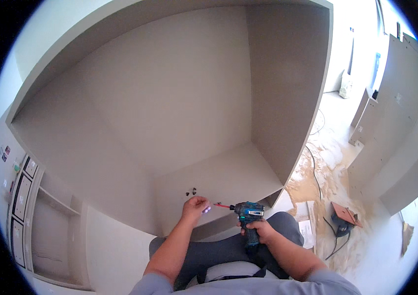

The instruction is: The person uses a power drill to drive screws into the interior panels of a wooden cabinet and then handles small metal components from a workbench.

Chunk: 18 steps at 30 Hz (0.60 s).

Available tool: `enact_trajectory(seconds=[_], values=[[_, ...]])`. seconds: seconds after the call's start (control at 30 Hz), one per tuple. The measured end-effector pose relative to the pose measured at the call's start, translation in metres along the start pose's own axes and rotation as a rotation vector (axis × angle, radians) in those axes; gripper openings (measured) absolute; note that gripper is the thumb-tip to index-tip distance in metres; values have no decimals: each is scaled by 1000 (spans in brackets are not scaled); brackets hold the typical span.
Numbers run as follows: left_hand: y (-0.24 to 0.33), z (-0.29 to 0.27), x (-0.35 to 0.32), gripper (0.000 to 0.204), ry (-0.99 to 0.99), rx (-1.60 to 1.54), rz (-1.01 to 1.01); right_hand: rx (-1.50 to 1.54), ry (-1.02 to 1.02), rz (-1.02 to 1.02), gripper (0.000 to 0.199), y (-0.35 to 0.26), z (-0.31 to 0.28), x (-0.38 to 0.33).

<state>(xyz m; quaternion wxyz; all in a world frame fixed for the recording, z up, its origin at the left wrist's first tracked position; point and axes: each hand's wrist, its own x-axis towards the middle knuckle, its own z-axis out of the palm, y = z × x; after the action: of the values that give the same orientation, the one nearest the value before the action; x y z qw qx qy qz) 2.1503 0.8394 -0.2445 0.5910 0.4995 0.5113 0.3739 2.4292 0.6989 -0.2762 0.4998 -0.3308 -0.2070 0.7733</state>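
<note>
My right hand [259, 230] is wrapped round the grip of a black and teal cordless drill [249, 210]. Its long red bit [223, 206] points left, toward my other hand. A tiny dark piece sits at the tip of the bit, too small to name. Just left of that tip is my left hand [196, 208], its fingers closed in a pinch; what they hold, if anything, I cannot make out. Beyond it, several small dark fittings [190, 192] lie on the bottom panel of a large beige cabinet [218, 169] whose open front faces me.
Low at the left stands another cabinet frame [56, 231] with dark-edged drawer fronts [21, 196]. On the dusty floor to the right rests a power tool with a reddish-brown base plate [346, 215], beside a black cable [313, 164]. Large panels [390, 123] stand at the far right.
</note>
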Motion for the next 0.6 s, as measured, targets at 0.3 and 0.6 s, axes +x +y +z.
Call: enact_trajectory(seconds=[0.3, 0.6], values=[[-11, -15, -46, 16, -43, -209, -64, -57, -98, 95, 57, -2, 14, 2], [27, -8, -64, 19, -115, 247, -97, -103, -78, 133, 57, -7, 7, -2]])
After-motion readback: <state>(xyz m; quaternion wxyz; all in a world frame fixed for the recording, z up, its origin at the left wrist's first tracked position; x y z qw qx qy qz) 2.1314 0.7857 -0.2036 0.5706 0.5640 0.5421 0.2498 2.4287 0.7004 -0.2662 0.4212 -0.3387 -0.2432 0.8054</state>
